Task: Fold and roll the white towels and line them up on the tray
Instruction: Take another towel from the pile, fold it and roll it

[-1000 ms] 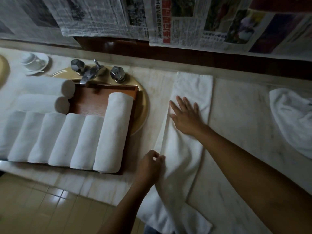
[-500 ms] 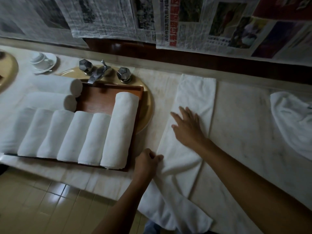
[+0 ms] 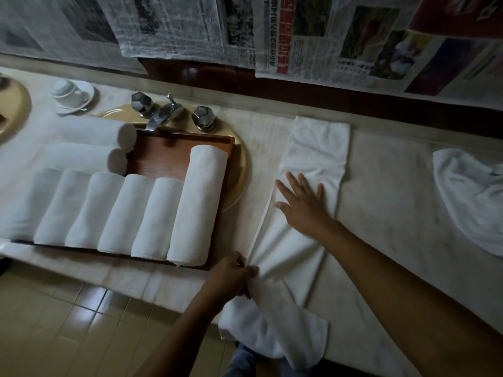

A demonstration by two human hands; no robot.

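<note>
A long white towel [image 3: 317,148], folded into a narrow strip, lies across the marble counter, its near end hanging over the front edge. My right hand [image 3: 300,202] presses flat on its middle, fingers spread. My left hand [image 3: 231,276] pinches the towel's left edge near the counter's front, bunching the cloth there. Left of it a wooden tray [image 3: 174,148] sits over the basin and carries several rolled white towels [image 3: 197,205] side by side, with two more rolls [image 3: 89,133] lying crosswise behind them.
A crumpled white towel [image 3: 471,197] lies at the far right of the counter. A chrome tap [image 3: 163,115] with two knobs stands behind the tray. A white cup on a saucer [image 3: 72,95] sits at the back left. Newspaper sheets cover the wall. Tiled floor lies below.
My right hand has slid along the towel toward me. My left hand has stayed near the front edge and gathered more of the towel's edge into folds.
</note>
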